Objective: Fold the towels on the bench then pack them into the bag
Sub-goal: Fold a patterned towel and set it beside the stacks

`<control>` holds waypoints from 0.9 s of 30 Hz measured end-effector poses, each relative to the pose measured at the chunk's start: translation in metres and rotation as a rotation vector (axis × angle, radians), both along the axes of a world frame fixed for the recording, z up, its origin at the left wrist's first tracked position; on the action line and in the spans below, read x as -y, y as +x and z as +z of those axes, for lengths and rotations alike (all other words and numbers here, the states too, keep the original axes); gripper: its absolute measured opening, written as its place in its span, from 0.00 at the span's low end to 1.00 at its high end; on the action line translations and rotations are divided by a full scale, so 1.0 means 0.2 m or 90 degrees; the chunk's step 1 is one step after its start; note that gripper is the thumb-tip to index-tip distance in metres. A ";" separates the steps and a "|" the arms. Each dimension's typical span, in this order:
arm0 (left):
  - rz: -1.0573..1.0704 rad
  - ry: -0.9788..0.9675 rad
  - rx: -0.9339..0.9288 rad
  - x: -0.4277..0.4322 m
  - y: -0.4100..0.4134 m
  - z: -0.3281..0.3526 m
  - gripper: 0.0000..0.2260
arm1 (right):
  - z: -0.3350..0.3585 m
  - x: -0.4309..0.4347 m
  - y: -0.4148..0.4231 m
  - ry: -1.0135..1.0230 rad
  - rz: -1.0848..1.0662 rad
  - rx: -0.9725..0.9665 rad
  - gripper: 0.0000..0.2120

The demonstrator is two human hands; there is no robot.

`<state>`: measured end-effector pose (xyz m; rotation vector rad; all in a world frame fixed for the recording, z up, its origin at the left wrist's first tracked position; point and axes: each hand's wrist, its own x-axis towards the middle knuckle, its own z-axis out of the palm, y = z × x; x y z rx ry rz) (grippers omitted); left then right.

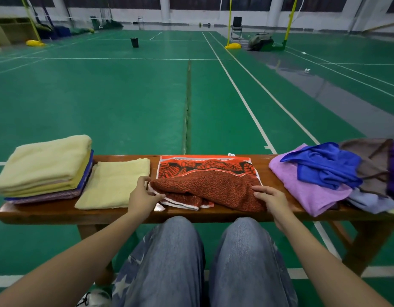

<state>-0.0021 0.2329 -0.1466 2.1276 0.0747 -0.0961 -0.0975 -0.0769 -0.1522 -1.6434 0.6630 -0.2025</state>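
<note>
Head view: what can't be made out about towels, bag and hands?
All head view.
- Brown fabric, perhaps the bag: cut by right edge, partly under blue cloth.
- Folded stack: lower layers hidden under the top yellow towel.
- Right hand on red towel: gripping or pressing unclear; its back hides the fingers' undersides.

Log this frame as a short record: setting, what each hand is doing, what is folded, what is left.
setting: wooden bench on a green sports court
in work: orange-red leaf-patterned towel, near part folded over
left hand: pinches the towel's left corner
right hand: rests on its right edge
folded: stack of towels at left, pale yellow towel beside it
unfolded: purple towel, blue cloth at right
bag: perhaps the brown fabric item far right
</note>
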 end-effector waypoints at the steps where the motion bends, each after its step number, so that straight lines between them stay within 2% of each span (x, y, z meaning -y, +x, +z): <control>1: 0.002 -0.008 0.002 0.00 0.00 -0.01 0.23 | 0.00 0.00 0.00 0.000 -0.002 0.000 0.10; 5: 0.004 -0.062 -0.006 0.03 -0.01 0.00 0.16 | 0.00 -0.03 0.00 0.000 -0.009 0.013 0.11; 11: 0.021 -0.129 -0.080 0.05 -0.02 -0.04 0.12 | 0.01 -0.04 -0.01 0.008 -0.012 0.024 0.12; 15: 0.021 -0.146 -0.097 0.07 -0.02 -0.05 0.15 | -0.02 -0.04 -0.01 0.019 0.004 0.031 0.12; 20: 0.054 -0.186 -0.041 0.10 -0.03 -0.01 0.20 | 0.02 -0.02 -0.03 0.011 0.034 0.019 0.16; 24: 0.071 -0.267 -0.032 0.13 0.03 0.07 0.28 | 0.11 0.00 0.00 0.082 0.036 0.120 0.21; 27: 0.078 -0.359 -0.074 0.18 0.05 0.12 0.20 | 0.17 0.01 0.02 0.109 0.048 0.174 0.23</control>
